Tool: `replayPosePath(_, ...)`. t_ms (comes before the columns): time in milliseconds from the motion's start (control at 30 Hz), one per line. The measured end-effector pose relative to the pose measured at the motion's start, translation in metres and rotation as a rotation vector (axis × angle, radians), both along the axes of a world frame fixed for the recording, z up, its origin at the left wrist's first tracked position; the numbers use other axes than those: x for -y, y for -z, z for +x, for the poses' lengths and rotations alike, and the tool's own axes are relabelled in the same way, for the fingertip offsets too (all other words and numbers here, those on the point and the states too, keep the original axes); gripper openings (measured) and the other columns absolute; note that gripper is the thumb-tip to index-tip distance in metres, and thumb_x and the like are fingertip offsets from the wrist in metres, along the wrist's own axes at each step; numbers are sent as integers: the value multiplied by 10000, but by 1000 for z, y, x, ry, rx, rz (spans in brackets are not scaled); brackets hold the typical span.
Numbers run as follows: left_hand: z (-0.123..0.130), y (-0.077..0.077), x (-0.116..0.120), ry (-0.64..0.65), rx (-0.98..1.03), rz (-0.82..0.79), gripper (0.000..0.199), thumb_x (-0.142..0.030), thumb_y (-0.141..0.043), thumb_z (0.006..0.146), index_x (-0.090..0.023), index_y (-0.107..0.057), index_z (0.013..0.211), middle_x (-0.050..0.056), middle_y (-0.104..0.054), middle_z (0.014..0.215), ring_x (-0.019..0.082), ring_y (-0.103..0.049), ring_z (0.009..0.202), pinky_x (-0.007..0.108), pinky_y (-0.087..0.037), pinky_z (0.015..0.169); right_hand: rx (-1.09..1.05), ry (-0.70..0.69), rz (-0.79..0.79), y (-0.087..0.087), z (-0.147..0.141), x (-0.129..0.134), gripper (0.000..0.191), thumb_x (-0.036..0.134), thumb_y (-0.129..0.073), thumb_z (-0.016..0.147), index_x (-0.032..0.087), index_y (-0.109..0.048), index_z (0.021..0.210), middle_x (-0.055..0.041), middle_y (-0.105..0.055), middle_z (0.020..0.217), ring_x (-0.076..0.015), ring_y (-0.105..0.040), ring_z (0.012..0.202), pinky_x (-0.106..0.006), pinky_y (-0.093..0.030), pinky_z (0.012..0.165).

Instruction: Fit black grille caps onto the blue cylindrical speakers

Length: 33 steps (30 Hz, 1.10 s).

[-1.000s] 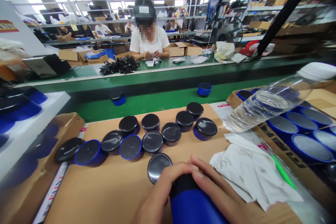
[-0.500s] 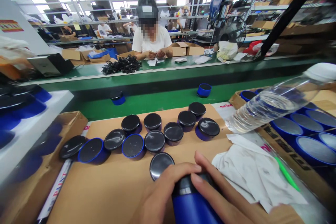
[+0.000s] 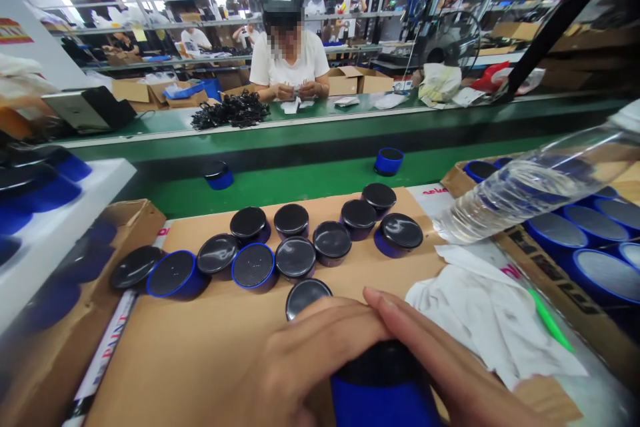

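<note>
now both hands, left hand and right hand, fingers curled around blue cylinder, black-capped units just beyond.

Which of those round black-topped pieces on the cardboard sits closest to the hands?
The lone disc just beyond the left hand, with its near edge hidden behind the fingers. It lies by itself in front of the two rows, which sit farther back.

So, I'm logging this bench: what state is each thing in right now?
Left hand: fingers laid over the blue cylinder's top.
Right hand: gripping the cylinder's side.
Blue cylinder: upright, held by both hands.
Black-topped pots: upright, clustered on the cardboard.
Water bottle: lying tilted, partly full.
White cloth: crumpled.
</note>
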<state>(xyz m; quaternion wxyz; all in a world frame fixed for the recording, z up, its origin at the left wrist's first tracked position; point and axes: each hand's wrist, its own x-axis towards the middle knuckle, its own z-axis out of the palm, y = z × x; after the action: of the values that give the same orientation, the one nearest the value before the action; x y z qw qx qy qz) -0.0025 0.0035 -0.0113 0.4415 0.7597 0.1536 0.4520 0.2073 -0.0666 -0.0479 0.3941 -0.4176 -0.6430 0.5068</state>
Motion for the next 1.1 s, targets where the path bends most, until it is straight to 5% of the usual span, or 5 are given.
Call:
replayPosePath(133,4,0,0,-22,-12,-34,499,-423,-699,866,-299,-594,1337,17,-742,1199,136,-712,1033,148,-481,965,-36,38,-157,32,19,2,569,196,-558,891,456,-475,1390,140,-454,1469,-167,-494,1318,-167,-493,970)
replayPosePath(433,-3,-7,-3,3,-117,4,467,-287,-655,913,-296,-532,1364,9,-703,1244,146,-668,1115,186,-461,994,-241,-39,-257,-12,-1,-11,457,427,-566,927,415,-509,1381,77,-476,1476,-233,-538,1293,-251,-571,901)
replayPosePath(667,-5,-3,-6,63,-160,-5,555,-289,-775,811,-262,-563,1323,30,-706,1213,173,-656,1130,211,-458,1016,-322,-119,-291,-31,-7,-17,368,340,-506,983,523,-515,1302,184,-375,1511,-176,-280,1436,-253,-402,1083)
replayPosePath(867,-10,-11,-2,76,-236,-128,694,-249,-836,731,-357,-549,1354,16,-691,1282,222,-672,1136,290,-519,993,-423,-137,-417,-29,-4,-10,356,484,-508,950,532,-530,1302,181,-340,1540,-220,-422,1383,-267,-489,996)
replayPosePath(1100,-11,-9,-3,-2,-244,-70,630,-422,-754,785,-331,-550,1374,62,-707,1244,342,-686,1120,400,-611,867,-481,-142,-472,-38,-9,-15,449,520,-608,876,521,-527,1318,205,-248,1564,-270,-191,1468,-314,-543,950)
